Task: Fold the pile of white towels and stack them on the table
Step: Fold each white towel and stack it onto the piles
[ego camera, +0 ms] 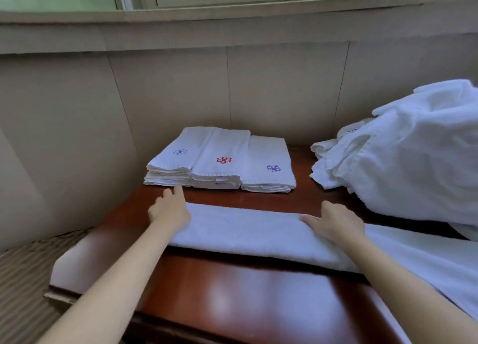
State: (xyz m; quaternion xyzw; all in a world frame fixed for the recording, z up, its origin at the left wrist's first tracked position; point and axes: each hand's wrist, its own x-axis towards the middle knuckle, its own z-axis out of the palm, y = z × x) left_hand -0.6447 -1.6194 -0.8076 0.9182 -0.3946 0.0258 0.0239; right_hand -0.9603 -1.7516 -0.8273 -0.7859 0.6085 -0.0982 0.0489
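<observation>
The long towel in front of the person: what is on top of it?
Both hands rest on the long towel: the left hand at its left end, the right hand flat, farther right. The table surface beneath it is covered.

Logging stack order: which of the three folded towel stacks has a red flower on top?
The middle stack; its top towel bears a red flower, while the left stack and the right stack show bluish ones.

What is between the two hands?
In the head view, only the long white towel lies between the left hand and the right hand, flat on the table.
</observation>
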